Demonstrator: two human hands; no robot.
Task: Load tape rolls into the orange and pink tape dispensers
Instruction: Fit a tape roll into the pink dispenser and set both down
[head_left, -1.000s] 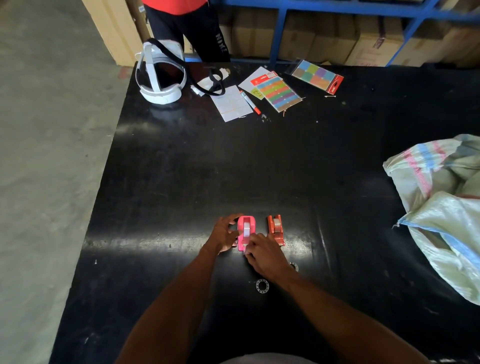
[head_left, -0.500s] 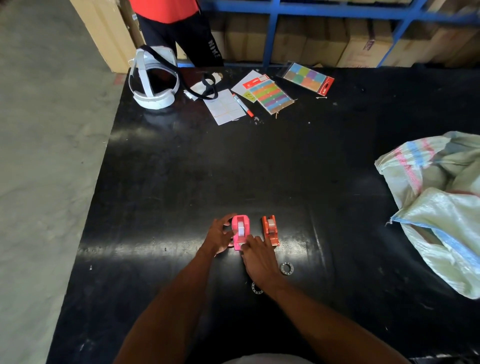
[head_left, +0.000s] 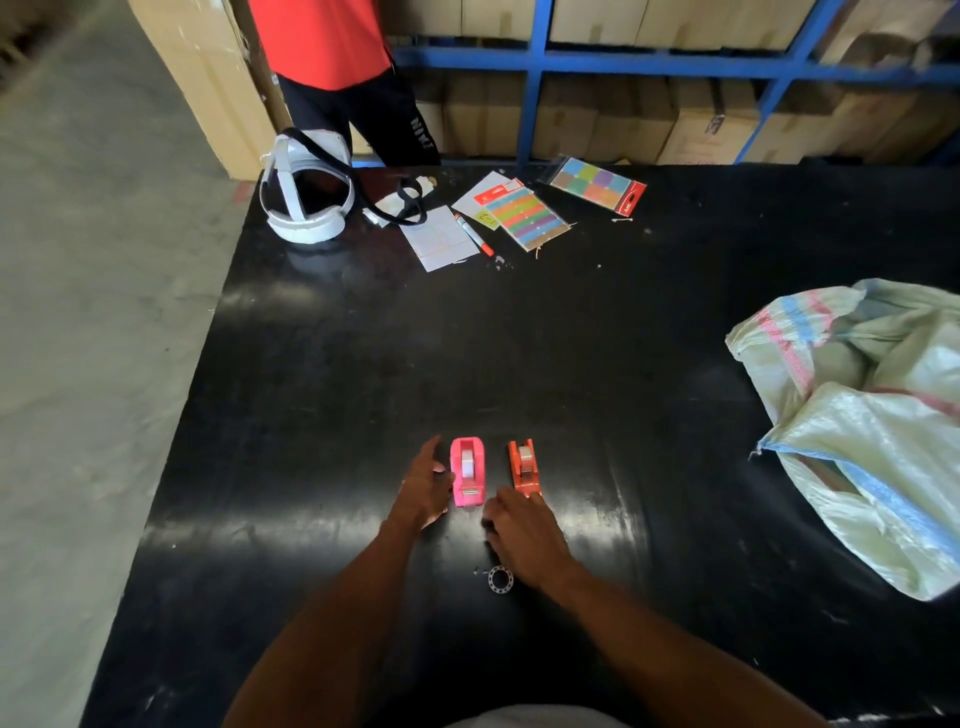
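— Though both dispensers stood side by side on the table (head_left: 322, 395), were rolls visible?
— Yes: pink dispenser (head_left: 467, 470), orange dispenser (head_left: 524, 466).
— Hands?
— Left hand (head_left: 423, 491) spread beside pink; right hand (head_left: 519, 530) curled, its fingertips hidden.

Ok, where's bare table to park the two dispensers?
Bare: the middle, between the pink dispenser and the papers, and the near-left corner. Crowded: the far edge by the headset, and the right, taken by the woven sack.
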